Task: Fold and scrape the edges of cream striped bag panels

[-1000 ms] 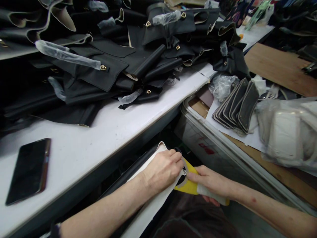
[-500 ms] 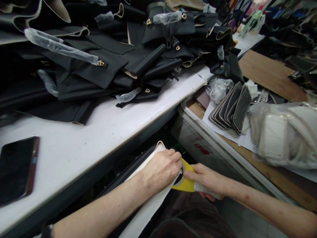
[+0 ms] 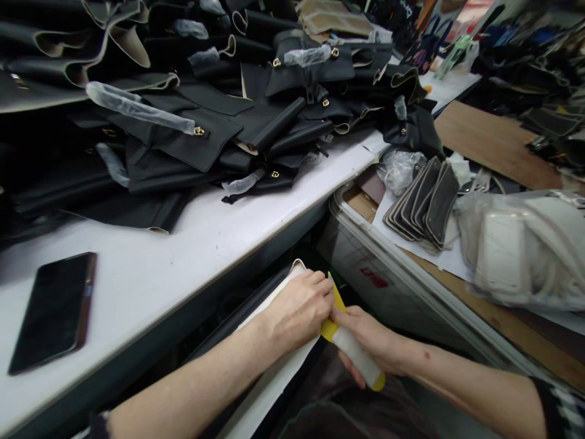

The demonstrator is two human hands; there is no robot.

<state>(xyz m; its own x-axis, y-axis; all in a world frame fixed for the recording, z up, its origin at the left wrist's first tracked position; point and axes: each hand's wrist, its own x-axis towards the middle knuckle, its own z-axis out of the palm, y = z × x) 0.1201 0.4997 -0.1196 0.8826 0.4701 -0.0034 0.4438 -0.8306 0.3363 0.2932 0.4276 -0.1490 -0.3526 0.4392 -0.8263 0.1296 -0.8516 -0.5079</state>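
Note:
My left hand is closed over the upper end of a black leather piece with a pale backing, which lies slanted across my lap. Its fingers curl over the edge, so their grip is partly hidden. My right hand grips a yellow flat tool with a white-wrapped handle. The tool's yellow wide end lies against my left fingers and the leather edge. What kind of tool it is, I cannot make out.
Black leather bag parts with gold fittings and plastic-wrapped handles are heaped on the white table. A phone lies at left. To the right are dark padded pieces, a plastic bag of pale parts and a brown board.
My right hand has turned the yellow tool and brought it left, closer to my left hand. More of its white handle shows. The camera view has shifted slightly left.

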